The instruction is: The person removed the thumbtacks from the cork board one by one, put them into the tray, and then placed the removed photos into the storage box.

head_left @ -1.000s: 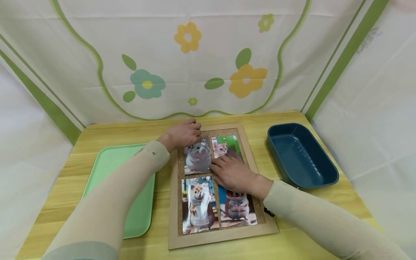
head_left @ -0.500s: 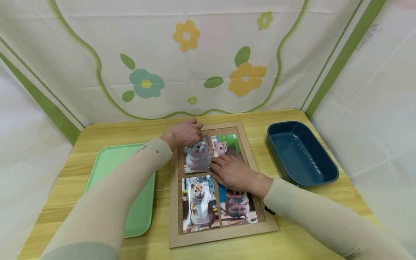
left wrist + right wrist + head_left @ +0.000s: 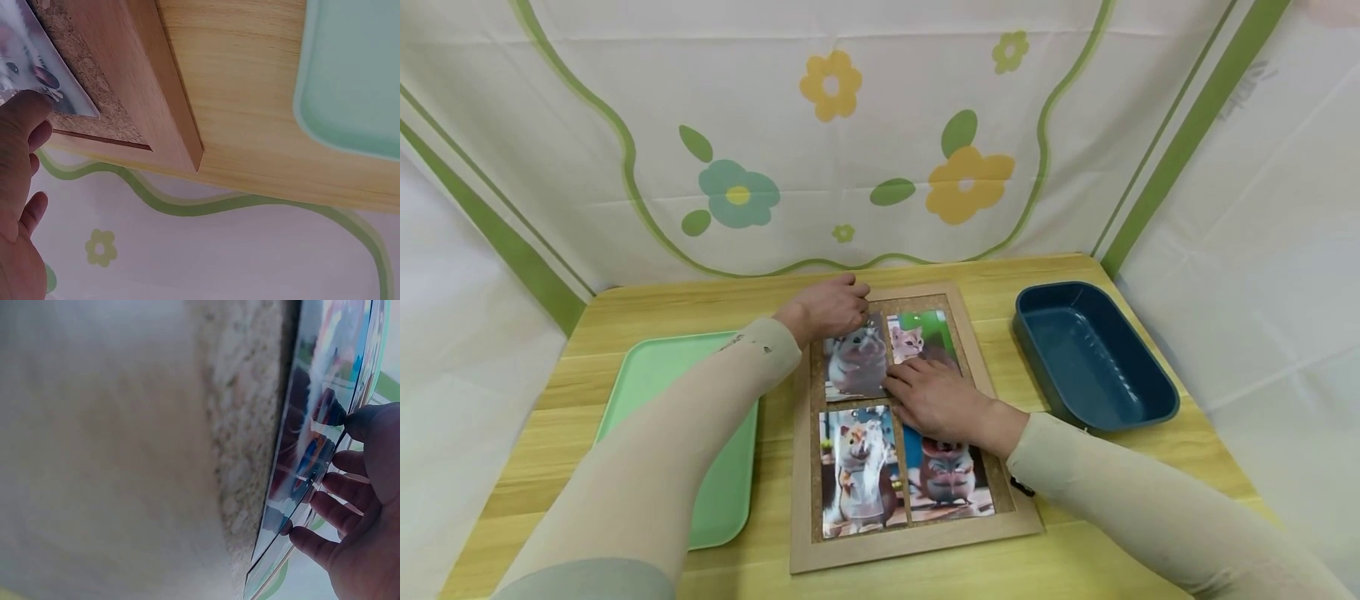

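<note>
A wood-framed cork board (image 3: 917, 542) bears several glossy animal photos. At the upper left photo, a grey hamster (image 3: 856, 367), my left hand (image 3: 829, 310) touches the top edge. In the left wrist view a fingertip of my left hand (image 3: 19, 150) presses that photo's top, the other fingers loosely bent; anything under the fingertip is hidden. My right hand (image 3: 942, 402) rests palm down with spread fingers across the board's middle, partly over the kitten photo (image 3: 907, 340) and the lower right rodent photo (image 3: 947, 479). The lower left photo (image 3: 859, 475) shows a small pin at its top.
A pale green tray (image 3: 718, 508) lies left of the board, partly under my left forearm. To the right stands a deep blue rectangular bin (image 3: 1090, 358). A flowered white curtain (image 3: 850, 167) hangs behind the wooden table (image 3: 580, 358).
My left hand has shifted very slightly to the right along the hamster photo's top edge. The right hand and the photos stay in place.
</note>
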{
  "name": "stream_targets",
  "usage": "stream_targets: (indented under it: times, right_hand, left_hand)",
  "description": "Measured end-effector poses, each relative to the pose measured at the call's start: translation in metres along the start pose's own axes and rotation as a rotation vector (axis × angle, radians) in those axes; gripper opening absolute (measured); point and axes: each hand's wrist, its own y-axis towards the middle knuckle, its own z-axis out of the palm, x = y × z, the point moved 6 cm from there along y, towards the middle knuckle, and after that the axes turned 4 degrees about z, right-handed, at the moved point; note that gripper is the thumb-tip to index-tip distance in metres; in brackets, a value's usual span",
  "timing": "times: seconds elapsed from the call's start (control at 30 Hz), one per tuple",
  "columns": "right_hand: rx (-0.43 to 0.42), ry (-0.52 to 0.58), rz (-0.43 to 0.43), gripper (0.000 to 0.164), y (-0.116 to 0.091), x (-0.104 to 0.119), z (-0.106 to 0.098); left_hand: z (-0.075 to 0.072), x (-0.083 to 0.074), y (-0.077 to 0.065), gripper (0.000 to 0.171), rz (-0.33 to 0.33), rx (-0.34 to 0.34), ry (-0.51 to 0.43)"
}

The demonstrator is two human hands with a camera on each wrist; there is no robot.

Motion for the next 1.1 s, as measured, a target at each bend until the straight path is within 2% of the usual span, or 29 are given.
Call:
stream_targets:
  times: [0.67,1.1]
  right_hand:
    - [-0.011,-0.010,-0.003,0.043,0.0008,0.0002,-0.0025]
    - [-0.019,-0.030,-0.007,0.043,0.0005,-0.0006,-0.0011]
  left_hand:
    - [-0.0003,0.0042,0.0039,0.013,-0.015,0.000,-0.038]
    - [0.0038,0.0050,0.0044,0.023,0.013,-0.067,-0.039]
